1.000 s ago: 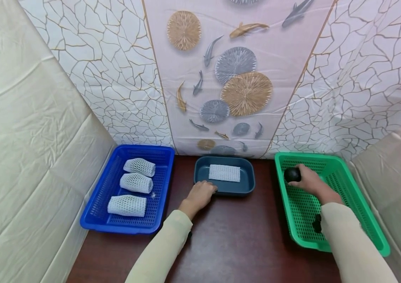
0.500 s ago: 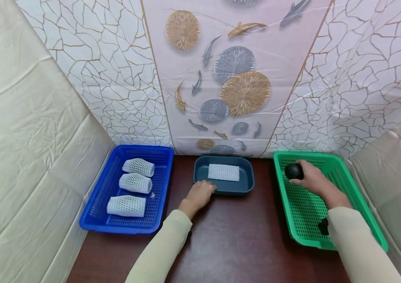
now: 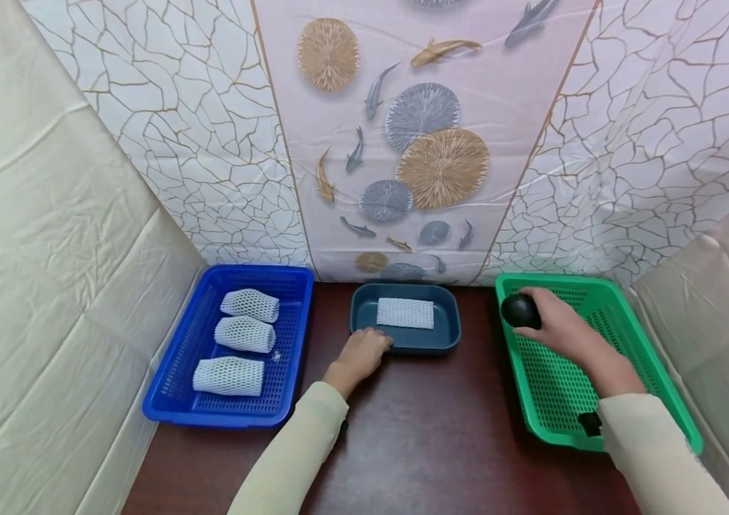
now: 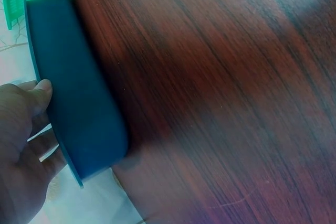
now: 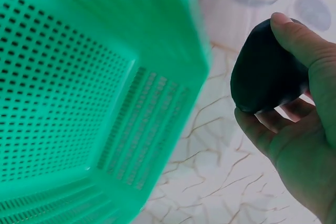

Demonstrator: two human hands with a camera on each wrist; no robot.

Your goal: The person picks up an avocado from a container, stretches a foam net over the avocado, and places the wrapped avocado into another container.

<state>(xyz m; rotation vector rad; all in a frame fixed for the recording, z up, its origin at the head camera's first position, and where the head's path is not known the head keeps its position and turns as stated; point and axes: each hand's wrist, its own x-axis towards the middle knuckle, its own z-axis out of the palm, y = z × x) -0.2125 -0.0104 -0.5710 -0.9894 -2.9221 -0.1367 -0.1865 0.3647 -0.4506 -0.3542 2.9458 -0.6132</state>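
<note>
My right hand (image 3: pixel 554 322) grips a smooth black rounded object (image 3: pixel 521 311), fruit-like in shape. In the head view it overlaps the left rim of the green basket (image 3: pixel 534 422). The right wrist view shows the thumb on one side of the black object (image 5: pixel 265 69) and fingers under the other, beside the basket's wall. My left hand (image 3: pixel 359 355) pinches the near left rim of a dark blue-grey tray (image 3: pixel 451 336), its thumb (image 4: pixel 44 88) against the outer wall. A white foam net sleeve (image 3: pixel 405 313) lies flat in the tray.
At left stands a blue perforated basket (image 3: pixel 290 372) with three white foam net sleeves (image 3: pixel 229 376) in it. Brown wood-grain table (image 3: pixel 422 429) spreads between the baskets. Patterned cloth (image 3: pixel 351 143) hangs right behind the tray, and pale cloth walls flank both sides.
My right hand has raised the black object from inside the green basket, then moved it left to the basket's rim. The left hand keeps its hold on the tray.
</note>
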